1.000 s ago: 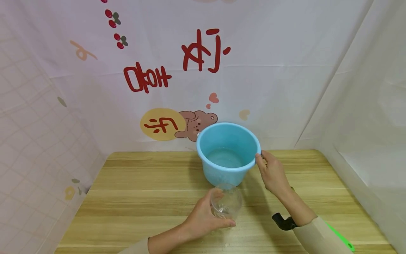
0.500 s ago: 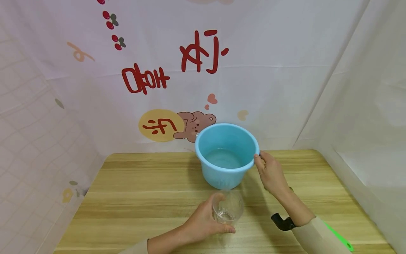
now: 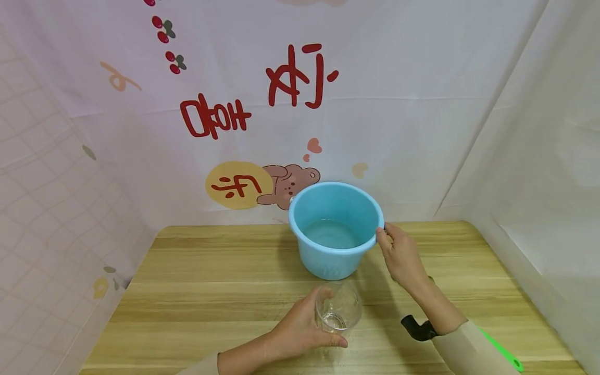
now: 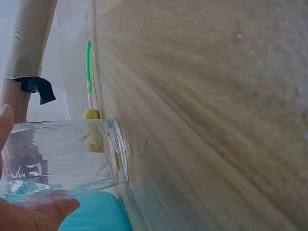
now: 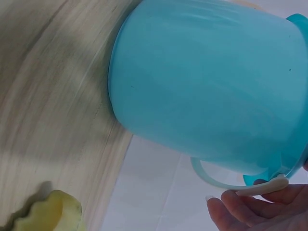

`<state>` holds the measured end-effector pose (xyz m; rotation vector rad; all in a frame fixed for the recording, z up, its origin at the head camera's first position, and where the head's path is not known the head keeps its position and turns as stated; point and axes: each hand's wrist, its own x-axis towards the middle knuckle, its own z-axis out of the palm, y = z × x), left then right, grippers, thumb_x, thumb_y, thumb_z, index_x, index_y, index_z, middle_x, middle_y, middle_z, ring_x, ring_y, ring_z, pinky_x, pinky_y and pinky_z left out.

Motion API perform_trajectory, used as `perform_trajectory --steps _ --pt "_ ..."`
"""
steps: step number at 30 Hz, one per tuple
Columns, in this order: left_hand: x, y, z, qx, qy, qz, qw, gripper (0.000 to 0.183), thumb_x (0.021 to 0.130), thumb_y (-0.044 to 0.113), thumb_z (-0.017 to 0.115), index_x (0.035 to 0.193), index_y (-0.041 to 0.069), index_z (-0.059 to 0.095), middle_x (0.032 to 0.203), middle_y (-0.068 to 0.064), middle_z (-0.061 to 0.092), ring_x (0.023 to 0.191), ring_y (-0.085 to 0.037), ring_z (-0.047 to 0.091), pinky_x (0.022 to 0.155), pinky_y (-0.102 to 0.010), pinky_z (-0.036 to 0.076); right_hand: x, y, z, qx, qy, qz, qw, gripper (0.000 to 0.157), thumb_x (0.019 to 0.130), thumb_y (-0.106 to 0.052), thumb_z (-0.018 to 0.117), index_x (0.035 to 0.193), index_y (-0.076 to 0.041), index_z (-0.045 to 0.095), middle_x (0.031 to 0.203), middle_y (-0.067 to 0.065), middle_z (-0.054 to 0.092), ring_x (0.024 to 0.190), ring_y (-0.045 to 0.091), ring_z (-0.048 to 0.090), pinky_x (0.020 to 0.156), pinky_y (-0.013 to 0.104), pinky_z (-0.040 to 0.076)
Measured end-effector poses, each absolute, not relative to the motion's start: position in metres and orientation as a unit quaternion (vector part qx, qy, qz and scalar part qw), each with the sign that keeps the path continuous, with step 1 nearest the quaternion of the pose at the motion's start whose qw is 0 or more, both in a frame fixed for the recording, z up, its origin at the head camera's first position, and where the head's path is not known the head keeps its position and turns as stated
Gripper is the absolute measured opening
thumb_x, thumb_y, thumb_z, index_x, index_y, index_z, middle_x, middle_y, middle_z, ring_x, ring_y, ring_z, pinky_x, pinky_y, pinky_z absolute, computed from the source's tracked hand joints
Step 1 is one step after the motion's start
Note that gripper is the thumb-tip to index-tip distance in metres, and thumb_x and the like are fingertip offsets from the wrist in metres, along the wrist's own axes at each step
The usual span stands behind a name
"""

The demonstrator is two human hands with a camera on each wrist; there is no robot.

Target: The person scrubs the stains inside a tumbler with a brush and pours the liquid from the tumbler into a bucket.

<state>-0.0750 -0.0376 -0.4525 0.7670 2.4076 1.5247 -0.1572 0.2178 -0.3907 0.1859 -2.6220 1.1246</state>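
Fingers and thumb of my left hand (image 3: 300,325) grip the side of a clear drinking glass (image 3: 344,307), which stands upright in front of the bucket. In the left wrist view, the base of the glass (image 4: 118,151) is at or very close to the tabletop. A light blue bucket (image 3: 328,260) with some water in it stands behind. My right hand (image 3: 403,255) grips its rim at the right, thumb on top. The right wrist view shows fingers under the end of the pale handle (image 5: 262,186), with the hand partly cut off by the frame.
A sponge brush lies at the right, its green handle (image 3: 503,350) coming out from behind the right sleeve (image 3: 471,349) and its yellow sponge head (image 5: 50,211) near the bucket. White printed cloth (image 3: 398,130) hangs behind the wooden table (image 3: 211,271).
The left hand has lowered the glass and brought it slightly toward the front, away from the bucket; the glass now stands straighter. My right hand has stayed on the bucket.
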Motion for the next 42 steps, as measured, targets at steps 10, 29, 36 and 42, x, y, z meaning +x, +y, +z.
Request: perform_trajectory --steps 10,29,36,42 --pt "-0.075 -0.04 -0.452 0.249 0.818 0.509 0.1 0.094 0.055 0.054 0.085 0.132 0.024 0.041 0.13 0.003 0.052 0.121 -0.013 0.047 0.101 -0.037 0.039 -0.157 0.216 -0.39 0.07 -0.905 0.398 0.136 0.043 0.101 -0.044 0.036 0.114 -0.011 0.06 0.091 0.004 0.061 0.079 0.021 0.051 0.066 0.036 0.044" --pt "-0.079 -0.064 -0.435 0.257 0.805 0.512 0.154 0.11 0.051 0.051 0.086 0.143 0.035 0.029 0.142 0.007 0.041 0.131 -0.021 0.039 0.104 -0.047 0.034 -0.151 0.23 -0.397 0.066 -0.894 0.43 0.11 0.055 0.098 -0.05 0.04 0.139 -0.014 0.045 0.127 0.009 0.057 0.1 0.027 0.062 0.077 0.047 0.051" --pt "-0.077 -0.086 -0.421 0.259 0.844 0.457 0.111 0.106 0.059 0.06 0.078 0.145 0.039 0.022 0.149 0.011 0.028 0.136 -0.017 0.03 0.103 -0.05 0.034 -0.139 0.242 -0.397 0.07 -0.899 0.414 0.125 0.055 0.1 -0.043 0.039 0.148 -0.017 0.03 0.14 0.019 0.044 0.111 0.041 0.054 0.086 0.061 0.043" --pt "-0.075 -0.104 -0.409 0.258 0.868 0.421 0.048 0.095 0.073 0.061 0.068 0.149 0.038 0.015 0.155 0.012 0.015 0.14 -0.019 0.022 0.102 -0.056 0.032 -0.128 0.259 -0.396 0.094 -0.908 0.374 0.163 0.052 0.101 -0.031 0.043 0.15 -0.025 0.024 0.151 0.009 0.031 0.123 0.046 0.043 0.09 0.066 0.036"
